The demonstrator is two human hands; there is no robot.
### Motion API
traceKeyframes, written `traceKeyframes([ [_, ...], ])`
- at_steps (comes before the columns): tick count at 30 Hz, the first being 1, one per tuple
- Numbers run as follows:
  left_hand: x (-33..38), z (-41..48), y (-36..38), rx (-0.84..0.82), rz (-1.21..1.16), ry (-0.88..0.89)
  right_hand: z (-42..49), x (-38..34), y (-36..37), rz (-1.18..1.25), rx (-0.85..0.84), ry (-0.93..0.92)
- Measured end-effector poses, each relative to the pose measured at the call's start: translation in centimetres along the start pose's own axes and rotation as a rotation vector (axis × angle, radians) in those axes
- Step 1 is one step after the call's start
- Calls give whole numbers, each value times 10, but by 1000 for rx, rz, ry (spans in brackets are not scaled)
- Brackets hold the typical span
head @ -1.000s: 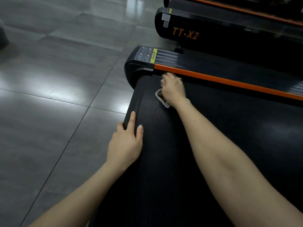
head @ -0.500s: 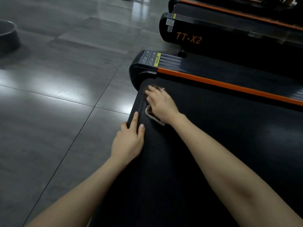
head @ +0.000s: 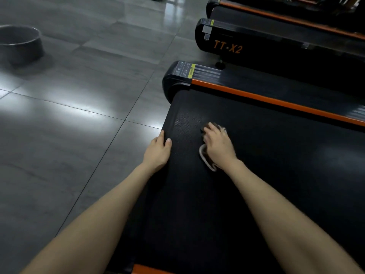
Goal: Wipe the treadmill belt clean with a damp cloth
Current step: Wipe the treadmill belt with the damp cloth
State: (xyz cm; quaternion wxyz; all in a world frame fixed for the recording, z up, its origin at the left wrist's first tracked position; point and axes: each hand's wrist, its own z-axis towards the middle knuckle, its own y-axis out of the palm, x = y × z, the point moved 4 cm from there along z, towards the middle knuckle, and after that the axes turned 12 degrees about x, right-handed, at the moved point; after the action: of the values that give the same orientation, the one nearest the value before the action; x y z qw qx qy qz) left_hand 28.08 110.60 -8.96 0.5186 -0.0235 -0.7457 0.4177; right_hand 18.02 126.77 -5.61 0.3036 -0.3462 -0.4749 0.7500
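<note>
Three treadmills [head: 256, 184] [head: 276, 50] [head: 266, 11]. Two hands: left hand [head: 158, 153], right hand [head: 219, 147]. One cloth [head: 205, 162]. One basin [head: 21, 44]. One TT-X2 label [head: 228, 47].

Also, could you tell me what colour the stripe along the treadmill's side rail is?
Orange; the long thin stripe shows best in the head view.

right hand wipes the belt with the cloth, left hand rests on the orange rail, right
No: the left hand rests on the belt edge, not the orange rail, as the head view shows. The right hand presses the cloth on the belt.
</note>
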Motion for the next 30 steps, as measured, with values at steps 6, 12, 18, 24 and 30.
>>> traceKeyframes([
  [6,-35,-49,-35,-47,-430,-259,-75,-97,7,63,58,-413],
  [12,-66,-95,-54,-208,-568,-435,-164,-104,-21,223,-164,-736],
  [18,-79,-110,-58,-301,-638,-490,-49,-54,-4,51,-47,-162],
  [24,-79,-114,-56,-256,-678,-505,-105,-125,-7,110,37,-381],
  [30,-77,-113,-60,-290,-738,-531,-189,-132,-28,217,-226,-803],
])
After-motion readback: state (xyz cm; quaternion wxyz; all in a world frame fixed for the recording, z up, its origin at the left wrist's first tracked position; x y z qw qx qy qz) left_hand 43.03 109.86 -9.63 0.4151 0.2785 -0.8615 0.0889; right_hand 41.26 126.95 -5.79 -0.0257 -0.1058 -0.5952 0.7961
